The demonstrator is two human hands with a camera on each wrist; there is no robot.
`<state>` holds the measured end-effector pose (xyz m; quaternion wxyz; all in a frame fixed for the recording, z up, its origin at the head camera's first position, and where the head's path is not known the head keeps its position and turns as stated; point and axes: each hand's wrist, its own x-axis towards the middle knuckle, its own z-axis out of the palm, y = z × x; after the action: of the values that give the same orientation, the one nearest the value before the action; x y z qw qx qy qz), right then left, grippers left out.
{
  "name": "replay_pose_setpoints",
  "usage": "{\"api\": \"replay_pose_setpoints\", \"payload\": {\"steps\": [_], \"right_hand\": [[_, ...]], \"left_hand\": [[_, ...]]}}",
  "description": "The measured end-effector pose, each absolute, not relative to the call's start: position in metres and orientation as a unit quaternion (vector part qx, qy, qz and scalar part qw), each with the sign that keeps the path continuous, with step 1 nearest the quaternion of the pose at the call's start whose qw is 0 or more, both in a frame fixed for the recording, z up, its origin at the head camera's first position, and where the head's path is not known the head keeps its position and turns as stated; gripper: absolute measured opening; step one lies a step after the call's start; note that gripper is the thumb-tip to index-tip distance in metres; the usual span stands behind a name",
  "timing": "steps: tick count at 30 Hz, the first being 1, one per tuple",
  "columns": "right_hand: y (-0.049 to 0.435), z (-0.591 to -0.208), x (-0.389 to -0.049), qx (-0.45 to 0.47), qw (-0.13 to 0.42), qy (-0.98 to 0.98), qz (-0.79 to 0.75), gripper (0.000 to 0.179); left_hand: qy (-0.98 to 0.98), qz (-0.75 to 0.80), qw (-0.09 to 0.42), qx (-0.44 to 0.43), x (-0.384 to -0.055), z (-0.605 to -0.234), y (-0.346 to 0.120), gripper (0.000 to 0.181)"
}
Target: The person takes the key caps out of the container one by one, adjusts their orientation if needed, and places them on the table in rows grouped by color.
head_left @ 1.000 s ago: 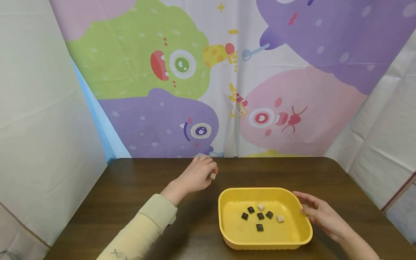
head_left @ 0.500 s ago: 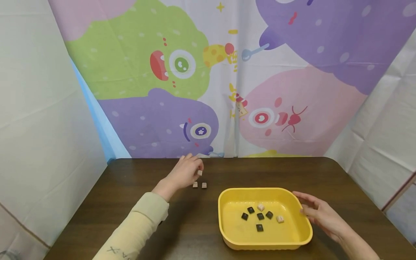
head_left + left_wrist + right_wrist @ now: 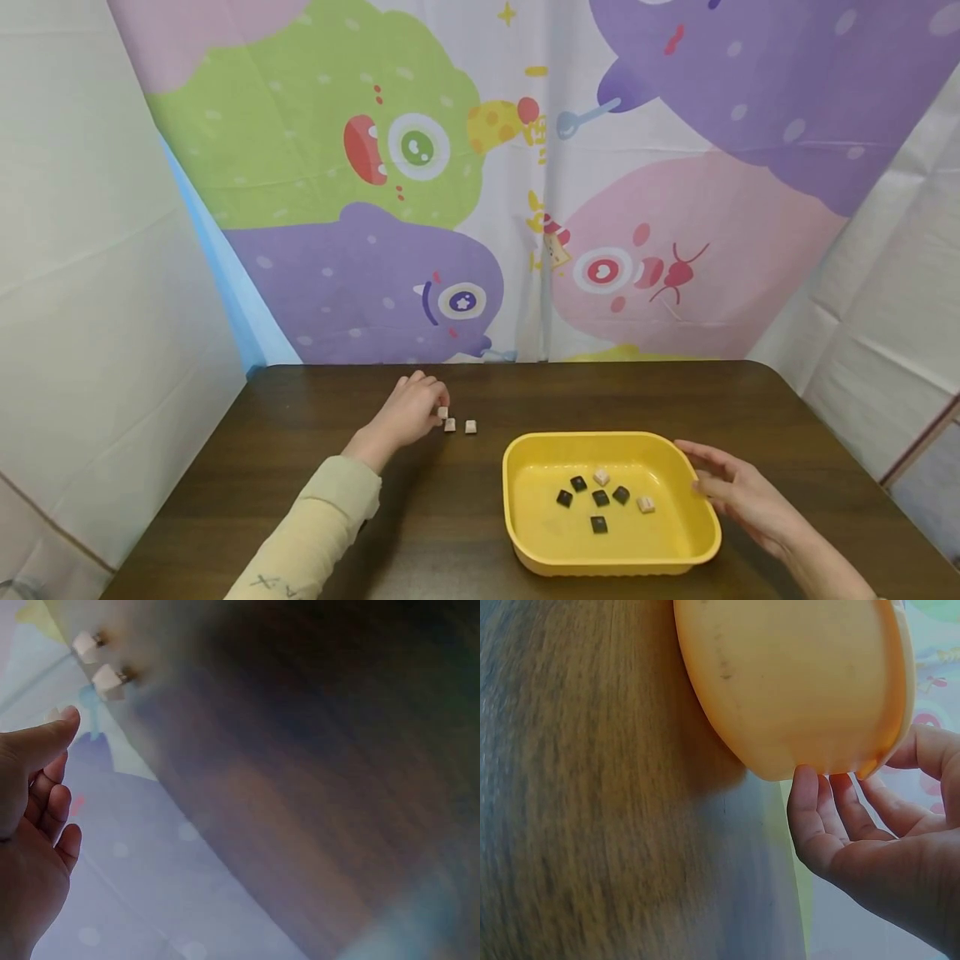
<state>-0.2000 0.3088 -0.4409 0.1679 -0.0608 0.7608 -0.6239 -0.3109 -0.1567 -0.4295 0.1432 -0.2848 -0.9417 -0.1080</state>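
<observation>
My left hand point(image 3: 408, 410) pinches a white keycap point(image 3: 443, 412) low over the table's far part. Right beside it on the table is another white keycap point(image 3: 450, 426), and a third white keycap point(image 3: 471, 427) lies a little to the right. In the left wrist view, the thumb mostly covers the held keycap point(image 3: 52, 715). The right hand point(image 3: 746, 497) holds the right rim of a yellow plastic tub point(image 3: 611, 564); the right wrist view has its fingertips against the tub's outer wall point(image 3: 795, 697). Inside lie several black keycaps point(image 3: 601, 497) and two white keycaps point(image 3: 646, 505).
The dark wooden table point(image 3: 300, 467) ends at a patterned cartoon curtain point(image 3: 420, 250) along the back. Pale cloth hangs at both sides. The left sleeve point(image 3: 322, 525) crosses the table's left half.
The left hand has moved left and down with its keycap, uncovering two white keycaps on the table. The right hand and the tub have stayed in place.
</observation>
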Motion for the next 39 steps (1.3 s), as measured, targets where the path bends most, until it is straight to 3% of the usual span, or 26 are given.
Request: {"api": "replay_pose_setpoints", "payload": {"steps": [23, 39], "right_hand": [[0.307, -0.44, -0.199, -0.056, 0.17, 0.762, -0.622, 0.069], [0.308, -0.44, -0.199, -0.057, 0.168, 0.763, -0.622, 0.069]], "left_hand": [[-0.963, -0.102, 0.065, -0.241, -0.316, -0.454, -0.17, 0.021], [-0.961, -0.088, 0.071, -0.25, -0.32, -0.46, -0.173, 0.019]]}}
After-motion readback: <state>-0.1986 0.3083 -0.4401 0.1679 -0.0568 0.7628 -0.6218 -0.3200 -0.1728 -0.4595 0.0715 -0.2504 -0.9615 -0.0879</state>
